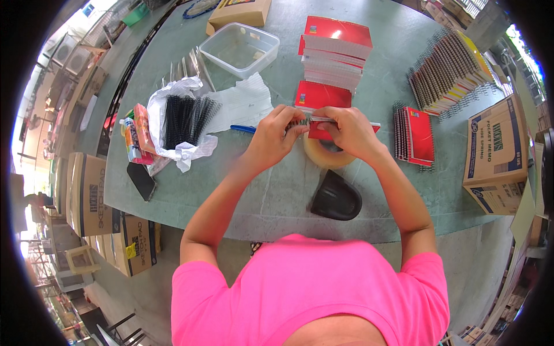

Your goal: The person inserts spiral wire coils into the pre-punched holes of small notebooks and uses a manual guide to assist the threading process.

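Observation:
Both my hands meet over a roll of tape (322, 158) at the middle of the table. My left hand (270, 138) pinches a black spiral wire (298, 122) between thumb and fingers. A small red-covered memo pad (318, 134) is gripped in my right hand (353, 130), its edge against the end of the wire. My fingers hide how far the wire runs into the pad. Just beyond sits a short stack of red-covered pads (322, 92), with a taller stack (340, 33) behind it. A blue strip-like object (243, 128) lies left of my left hand.
Loose black spirals (184, 121) lie on crumpled white paper (189, 157), beside a phone (141, 181). A clear plastic box (242, 55) stands behind. At right are bound red notebooks (420, 135), a larger spiral-bound pile (447, 66) and a carton (496, 153). A dark curved object (337, 197) lies nearest me.

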Demonstrator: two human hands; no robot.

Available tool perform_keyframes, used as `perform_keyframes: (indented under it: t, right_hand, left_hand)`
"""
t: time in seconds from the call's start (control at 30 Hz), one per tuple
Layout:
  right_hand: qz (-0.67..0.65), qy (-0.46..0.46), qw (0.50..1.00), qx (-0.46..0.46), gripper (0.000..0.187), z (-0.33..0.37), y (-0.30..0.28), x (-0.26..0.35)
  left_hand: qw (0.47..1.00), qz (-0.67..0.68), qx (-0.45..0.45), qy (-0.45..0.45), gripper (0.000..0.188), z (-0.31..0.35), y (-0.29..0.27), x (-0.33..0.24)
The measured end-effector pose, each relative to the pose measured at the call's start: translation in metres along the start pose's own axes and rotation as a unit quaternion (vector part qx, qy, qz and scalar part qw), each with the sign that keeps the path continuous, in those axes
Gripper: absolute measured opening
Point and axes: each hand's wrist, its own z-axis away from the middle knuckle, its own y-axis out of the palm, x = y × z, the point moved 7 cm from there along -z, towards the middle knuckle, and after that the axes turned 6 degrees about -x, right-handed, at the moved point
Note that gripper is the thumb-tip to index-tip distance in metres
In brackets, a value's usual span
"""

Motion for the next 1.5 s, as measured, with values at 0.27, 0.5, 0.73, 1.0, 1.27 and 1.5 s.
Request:
perform_keyframes:
  t: [0.27,0.5,0.73,1.0,1.27,1.5]
  right_hand:
    - [0.017,-0.007,1.000,-0.016,0.021,0.008,-0.002,0.001]
    - [0.042,-0.010,0.999,-0.005,0.024,0.013,-0.001,-0.005]
    - [0.045,-0.067,0.997,0.007,0.025,0.009,0.000,-0.004]
    - [0.097,-0.049,0.994,0.005,0.018,0.002,0.000,0.002]
    - [0.183,0.019,0.982,-0.028,0.022,0.018,-0.011,-0.010]
    - [0.173,0.045,0.983,-0.041,0.022,0.017,-0.019,-0.009]
  left_hand:
    - [0.996,-0.023,0.006,-0.088,0.021,0.001,0.010,0.005]
    - [0.997,-0.057,-0.016,-0.054,0.028,-0.003,0.012,-0.002]
    - [0.937,0.001,0.211,-0.278,0.032,0.003,0.013,0.016]
    - [0.966,-0.063,0.171,-0.182,0.028,0.006,0.007,0.017]
    - [0.962,-0.058,0.247,-0.104,0.027,-0.013,0.018,0.020]
    - [0.986,0.016,0.168,-0.009,0.033,-0.033,0.022,0.005]
